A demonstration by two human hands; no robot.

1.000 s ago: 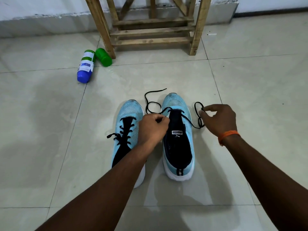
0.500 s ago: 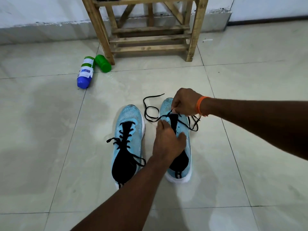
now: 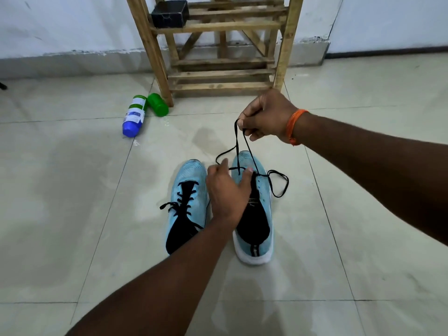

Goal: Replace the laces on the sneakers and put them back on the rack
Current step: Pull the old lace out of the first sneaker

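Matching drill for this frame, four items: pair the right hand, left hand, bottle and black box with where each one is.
Things:
1. right hand
2. left hand
3. bottle
4. black box

Places:
A. on a shelf of the wooden rack
B. lying on the floor beside the rack
C. resting on the half-laced sneaker
D. raised, pinching the black lace

Pairs: 1-D, 2-C, 3-B, 4-A
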